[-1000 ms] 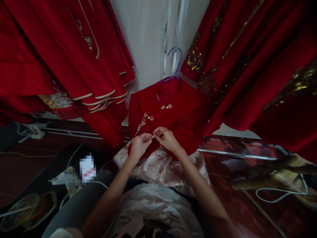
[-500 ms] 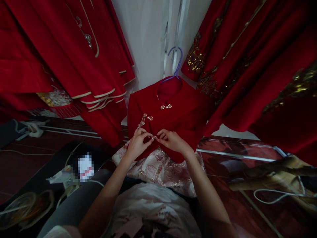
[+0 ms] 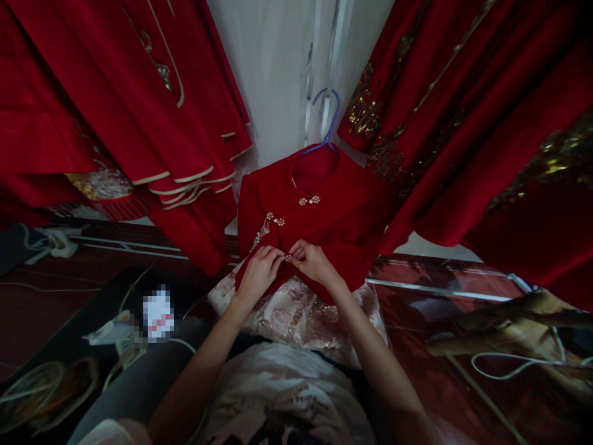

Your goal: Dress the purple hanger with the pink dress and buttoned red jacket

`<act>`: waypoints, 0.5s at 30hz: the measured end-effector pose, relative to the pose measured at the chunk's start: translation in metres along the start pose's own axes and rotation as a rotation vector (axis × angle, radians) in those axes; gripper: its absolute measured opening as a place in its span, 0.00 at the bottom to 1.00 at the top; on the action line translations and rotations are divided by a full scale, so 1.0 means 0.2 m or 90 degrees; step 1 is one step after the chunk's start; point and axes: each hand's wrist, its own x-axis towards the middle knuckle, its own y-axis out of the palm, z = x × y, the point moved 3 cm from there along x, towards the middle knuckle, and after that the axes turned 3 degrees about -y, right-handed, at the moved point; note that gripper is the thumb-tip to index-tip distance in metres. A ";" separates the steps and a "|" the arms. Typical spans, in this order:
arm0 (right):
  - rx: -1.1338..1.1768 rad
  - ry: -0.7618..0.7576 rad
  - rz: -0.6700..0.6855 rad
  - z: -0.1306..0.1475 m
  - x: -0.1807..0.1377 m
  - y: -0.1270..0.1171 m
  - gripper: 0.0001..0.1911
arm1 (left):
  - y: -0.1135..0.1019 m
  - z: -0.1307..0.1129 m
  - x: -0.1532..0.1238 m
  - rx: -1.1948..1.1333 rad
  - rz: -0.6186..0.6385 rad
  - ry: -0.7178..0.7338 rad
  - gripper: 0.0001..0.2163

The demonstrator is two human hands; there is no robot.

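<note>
Both forearms reach forward and angle inward, so the left hand (image 3: 259,272) and right hand (image 3: 312,262) nearly meet. Each hand's fingers are pinched on a small beaded clasp (image 3: 286,256), mostly hidden, at the lower front of a red jacket (image 3: 327,232). The jacket has a round neckline, pearly flower-shaped trims (image 3: 309,201), a purple hanger (image 3: 330,127), and its lower edge over pale patterned cloth (image 3: 301,318).
</note>
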 end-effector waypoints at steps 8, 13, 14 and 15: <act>0.029 0.005 0.018 -0.02 0.00 -0.01 0.07 | -0.15 0.06 0.24 0.098 -0.163 0.029 0.15; 0.037 0.004 0.031 -0.02 0.00 -0.02 0.07 | -0.23 0.12 0.44 0.185 -0.074 0.143 0.11; 0.040 0.002 0.032 -0.02 0.00 -0.02 0.07 | -0.24 0.13 0.46 0.186 -0.055 0.166 0.09; 0.041 0.001 0.032 -0.02 0.00 -0.02 0.07 | -0.25 0.13 0.48 0.184 -0.039 0.186 0.08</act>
